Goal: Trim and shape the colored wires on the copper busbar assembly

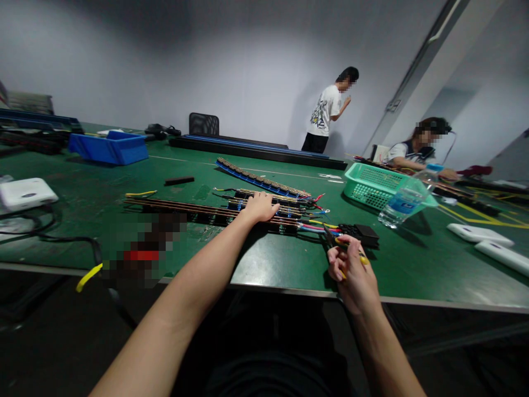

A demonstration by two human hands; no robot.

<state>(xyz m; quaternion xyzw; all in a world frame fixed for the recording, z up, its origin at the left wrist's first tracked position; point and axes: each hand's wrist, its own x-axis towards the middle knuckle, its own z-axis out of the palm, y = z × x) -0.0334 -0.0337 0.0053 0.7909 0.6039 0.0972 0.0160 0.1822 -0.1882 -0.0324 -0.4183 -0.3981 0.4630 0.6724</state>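
Note:
My left hand (261,207) reaches over a bundle of slim dark rails with copper-coloured strips (198,209), its fingers curled down onto them. Blue clips show beside the fingers; the fingertips are partly hidden. My right hand (351,262) is closed around yellow-handled pliers (362,259), with the dark jaws pointing up toward the wires. Red, blue and yellow wires (316,227) run from the rail ends to a black block (359,234) just beyond my right hand. Behind my left hand lies a separate curved rail with a blue side (260,179).
A green basket (372,190) with a tilted water bottle (403,205) stands at right, near white devices (479,234). A blue bin (109,148) sits far left. Long black rails (256,149) lie at the back. One person (324,113) stands; another (413,151) sits at right.

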